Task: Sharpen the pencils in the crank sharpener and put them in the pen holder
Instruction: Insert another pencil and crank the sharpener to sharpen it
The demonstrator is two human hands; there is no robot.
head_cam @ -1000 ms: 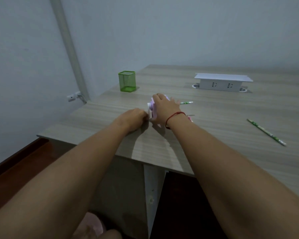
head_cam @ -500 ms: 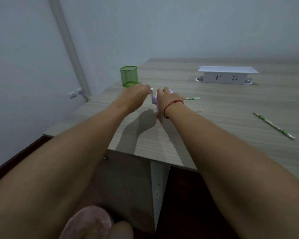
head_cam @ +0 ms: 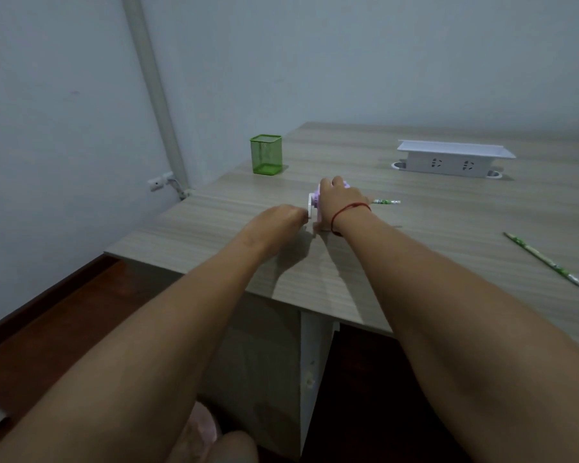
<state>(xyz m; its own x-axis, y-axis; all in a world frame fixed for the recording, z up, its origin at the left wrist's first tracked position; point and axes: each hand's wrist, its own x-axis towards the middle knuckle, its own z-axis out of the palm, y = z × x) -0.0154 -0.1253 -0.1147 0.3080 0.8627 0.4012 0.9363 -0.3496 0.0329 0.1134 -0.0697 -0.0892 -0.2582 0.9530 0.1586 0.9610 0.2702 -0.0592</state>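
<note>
Fingers of the right hand (head_cam: pixel 343 202) curl over the crank sharpener (head_cam: pixel 317 195) on the worktop (head_cam: pixel 415 262); those of the left hand (head_cam: pixel 281 220) pinch its crank (head_cam: pixel 311 209). A pencil (head_cam: pixel 386 202) sticks out just right of them; the pen holder (head_cam: pixel 266 158) stands beyond.

The light is dim, cool and even. Soft grey shadows lie on the table (head_cam: pixel 448 212) just nearer than the grip and a little to its right, under both wrists, which suggests a source up and to the left. At the grip itself, the left hand (head_cam: pixel 281 218), the right hand (head_cam: pixel 343 202) and the pale sharpener (head_cam: pixel 315 203) look slightly soft. Far left of it the pipe (head_cam: pixel 154 95) bows, and the forearms swell toward the bottom edge.
</note>
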